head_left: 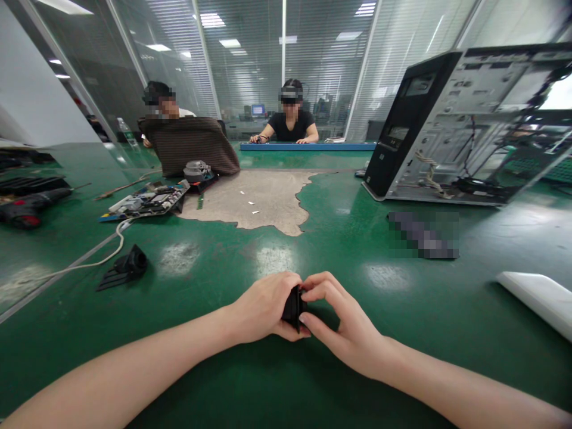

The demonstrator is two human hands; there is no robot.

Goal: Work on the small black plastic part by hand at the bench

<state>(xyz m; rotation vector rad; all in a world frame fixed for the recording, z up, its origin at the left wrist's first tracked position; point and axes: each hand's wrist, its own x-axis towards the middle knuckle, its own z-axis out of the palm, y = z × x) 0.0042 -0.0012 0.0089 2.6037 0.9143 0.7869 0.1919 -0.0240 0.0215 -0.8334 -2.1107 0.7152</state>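
A small black part [292,308] stands between my two hands, low in the middle of the view over the green table. My left hand [263,307] wraps round it from the left, fingers over its top and thumb below. From the right, my right hand [344,325] pinches its edge between fingertips and thumb. The palm of my left hand hides much of the part. Farther left on the table lies another black plastic piece [127,266] with a round opening.
An open computer case [420,128] stands back right, with a blurred dark object [422,235] before it. A white item [536,298] lies right. Circuit boards [149,199], a cable [117,244] and a power drill [33,205] are left. Two people sit across the table [214,262].
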